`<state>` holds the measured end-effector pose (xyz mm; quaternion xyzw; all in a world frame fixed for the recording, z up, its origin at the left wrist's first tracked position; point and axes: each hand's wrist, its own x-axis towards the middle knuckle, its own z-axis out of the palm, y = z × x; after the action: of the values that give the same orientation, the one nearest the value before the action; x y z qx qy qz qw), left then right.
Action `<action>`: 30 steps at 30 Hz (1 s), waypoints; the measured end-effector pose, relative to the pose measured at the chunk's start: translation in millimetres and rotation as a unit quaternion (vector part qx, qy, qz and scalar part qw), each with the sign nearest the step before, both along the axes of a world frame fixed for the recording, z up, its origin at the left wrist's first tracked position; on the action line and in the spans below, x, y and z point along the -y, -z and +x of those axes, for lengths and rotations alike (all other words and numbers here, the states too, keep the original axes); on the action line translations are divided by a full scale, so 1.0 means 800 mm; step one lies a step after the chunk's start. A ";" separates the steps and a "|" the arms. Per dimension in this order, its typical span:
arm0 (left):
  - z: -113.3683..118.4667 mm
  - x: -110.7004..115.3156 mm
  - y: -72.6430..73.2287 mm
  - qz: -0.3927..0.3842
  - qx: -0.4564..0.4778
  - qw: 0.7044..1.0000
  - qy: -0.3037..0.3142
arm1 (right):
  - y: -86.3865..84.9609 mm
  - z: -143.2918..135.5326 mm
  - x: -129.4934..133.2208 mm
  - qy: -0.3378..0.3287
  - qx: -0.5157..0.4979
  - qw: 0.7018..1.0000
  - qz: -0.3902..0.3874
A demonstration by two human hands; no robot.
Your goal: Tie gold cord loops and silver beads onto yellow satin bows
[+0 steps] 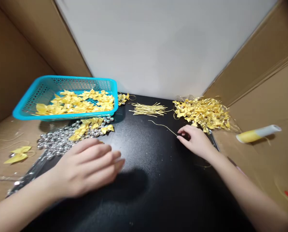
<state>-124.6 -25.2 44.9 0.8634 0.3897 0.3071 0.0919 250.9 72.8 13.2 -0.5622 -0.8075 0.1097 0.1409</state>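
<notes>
My right hand (194,139) pinches one end of a single gold cord (164,125) between thumb and fingertips. The cord's other end trails off to the left over the black tabletop (144,151). Back outward, my left hand (88,166) hovers above the left side of the table with its fingers curled together. Its palm is hidden, so I cannot make out what is in it. Just behind that hand lie many silver beads (58,137) and several yellow ribbon bows (88,125). A bundle of cut gold cords (148,110) lies at the back middle.
A turquoise basket (17,112) of yellow bows (73,102) stands at the back left. A heap of corded yellow bows (203,112) sits at the back right, near a yellow-and-white tube (258,133). Cardboard (262,77) flanks the table; a pale panel (146,45) rises behind.
</notes>
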 end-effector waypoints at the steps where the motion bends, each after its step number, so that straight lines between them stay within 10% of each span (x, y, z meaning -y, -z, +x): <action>1: -0.008 -0.020 -0.002 0.041 -0.098 0.994 0.041 | 0.002 -0.005 -0.001 -0.013 0.011 1.000 -0.003; 7: -0.048 -0.054 0.003 0.167 -0.229 0.958 -0.034 | -0.013 -0.007 -0.023 0.000 0.065 0.998 -0.027; 19: 0.162 -0.086 0.051 -0.056 -0.054 0.997 -0.010 | -0.006 -0.120 -0.069 0.030 0.065 0.997 -0.038; 30: 0.165 -0.077 0.066 -0.239 0.217 0.944 -0.075 | 0.005 -0.100 0.007 -0.004 -0.071 0.997 -0.018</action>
<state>7.3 36.4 -8.2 0.6971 0.4856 0.3904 0.3547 170.5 67.2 9.3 -0.5522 -0.7957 0.1643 0.1869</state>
